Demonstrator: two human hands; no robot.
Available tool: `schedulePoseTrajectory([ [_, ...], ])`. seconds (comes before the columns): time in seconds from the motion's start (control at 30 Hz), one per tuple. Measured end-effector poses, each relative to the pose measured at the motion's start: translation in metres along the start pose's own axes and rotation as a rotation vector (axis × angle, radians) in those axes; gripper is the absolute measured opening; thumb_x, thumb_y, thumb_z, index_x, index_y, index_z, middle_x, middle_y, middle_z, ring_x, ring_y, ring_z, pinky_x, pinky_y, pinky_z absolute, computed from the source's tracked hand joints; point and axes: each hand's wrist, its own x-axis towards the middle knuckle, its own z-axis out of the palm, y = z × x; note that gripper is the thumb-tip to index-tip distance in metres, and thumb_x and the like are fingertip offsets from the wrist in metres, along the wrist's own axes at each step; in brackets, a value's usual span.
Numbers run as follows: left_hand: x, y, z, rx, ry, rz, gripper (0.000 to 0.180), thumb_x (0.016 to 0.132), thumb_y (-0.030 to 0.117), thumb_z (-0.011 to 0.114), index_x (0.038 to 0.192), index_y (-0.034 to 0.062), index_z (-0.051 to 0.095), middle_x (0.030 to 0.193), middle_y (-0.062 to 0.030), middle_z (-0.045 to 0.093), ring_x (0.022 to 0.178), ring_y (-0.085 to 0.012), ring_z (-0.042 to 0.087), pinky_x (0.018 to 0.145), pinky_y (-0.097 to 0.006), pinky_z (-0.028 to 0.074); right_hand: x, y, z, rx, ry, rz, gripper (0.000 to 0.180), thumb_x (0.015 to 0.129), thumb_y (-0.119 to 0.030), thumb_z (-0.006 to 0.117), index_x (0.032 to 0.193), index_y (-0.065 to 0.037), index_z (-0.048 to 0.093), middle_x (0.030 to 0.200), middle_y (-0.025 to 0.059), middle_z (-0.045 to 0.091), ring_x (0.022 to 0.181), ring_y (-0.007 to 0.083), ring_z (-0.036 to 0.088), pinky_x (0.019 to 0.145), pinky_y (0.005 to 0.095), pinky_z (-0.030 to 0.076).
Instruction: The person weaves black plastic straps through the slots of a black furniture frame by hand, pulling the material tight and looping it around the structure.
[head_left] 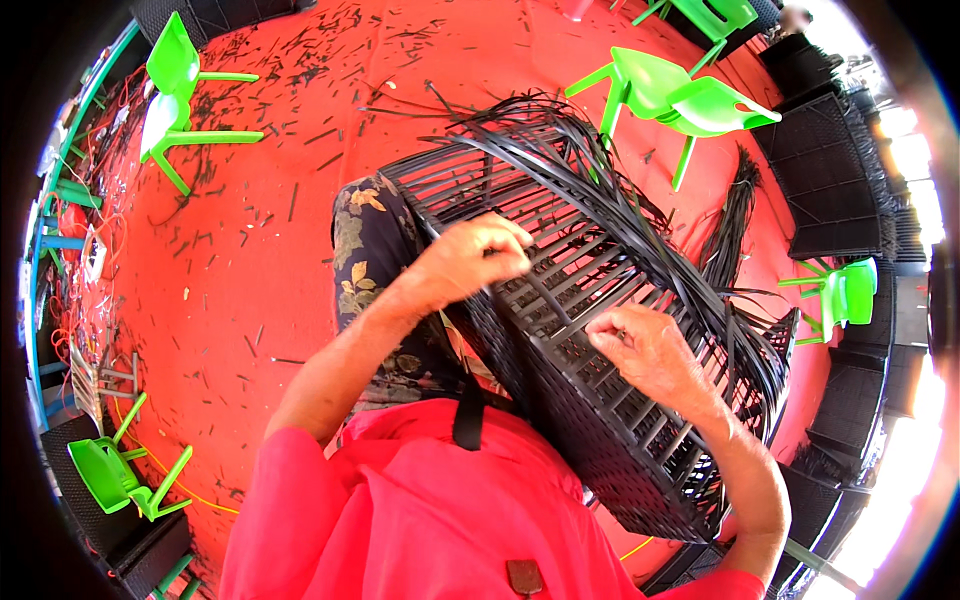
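A large black woven frame rests slanted across my lap, its sides covered in dark plastic weave and its open face crossed by rows of slats. Over its far side hangs a thick bundle of loose black plastic strips. My left hand is closed with curled fingers above the frame's near left edge. Over the slats to the right, my right hand is closed too, thumb against the bent fingers. Whatever either hand pinches is too small or hidden to make out.
Green plastic chairs stand around, one at upper left, another beyond the frame. A tied bunch of black strips lies on the red floor, where many dark offcuts are scattered. Black woven pieces line the right side.
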Motion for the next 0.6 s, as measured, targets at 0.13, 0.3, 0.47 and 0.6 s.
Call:
schedulePoseTrajectory([
  [0.13, -0.01, -0.001, -0.01, -0.286, 0.018, -0.151, 0.012, 0.085, 0.014, 0.064, 0.085, 0.0015, 0.064, 0.115, -0.005, 0.053, 0.1, -0.0096, 0.05, 0.089, -0.028, 0.04, 0.021, -0.002, 0.003, 0.118, -0.097, 0.101, 0.024, 0.09, -0.019, 0.058, 0.104, -0.002, 0.063, 0.075, 0.0043, 0.058, 0.063, 0.0098, 0.055, 0.055, 0.0241, 0.045],
  [0.3, -0.009, 0.001, 0.0, -0.327, -0.034, -0.149, 0.018, 0.087, 0.018, 0.063, 0.083, 0.0011, 0.065, 0.116, -0.0052, 0.052, 0.096, -0.0086, 0.049, 0.088, -0.026, 0.038, 0.038, -0.012, 0.02, 0.615, -0.203, 0.481, 0.032, 0.091, -0.033, 0.059, 0.093, -0.002, 0.064, 0.071, -0.0019, 0.057, 0.055, 0.005, 0.051, 0.047, 0.0202, 0.04],
  [0.47, -0.007, -0.021, 0.01, 0.449, -0.119, 0.212, 0.014, 0.086, 0.02, 0.061, 0.093, 0.0123, 0.07, 0.133, -0.0181, 0.044, 0.131, -0.038, 0.028, 0.108, -0.044, 0.023, 0.028, 0.001, 0.02, 0.736, -0.112, 0.62, 0.021, 0.084, -0.024, 0.061, 0.075, -0.006, 0.061, 0.066, -0.0023, 0.055, 0.051, 0.0036, 0.043, 0.044, 0.0192, 0.033],
  [0.6, 0.004, -0.016, 0.017, 0.672, -0.185, 0.31, 0.025, 0.083, 0.014, 0.061, 0.108, 0.0121, 0.066, 0.138, -0.0176, 0.037, 0.132, -0.0389, 0.026, 0.109, -0.045, 0.023, 0.027, 0.003, 0.019, 0.694, -0.098, 0.682, 0.017, 0.079, -0.02, 0.058, 0.07, -0.006, 0.058, 0.064, -0.0016, 0.053, 0.053, 0.0044, 0.044, 0.044, 0.02, 0.034],
])
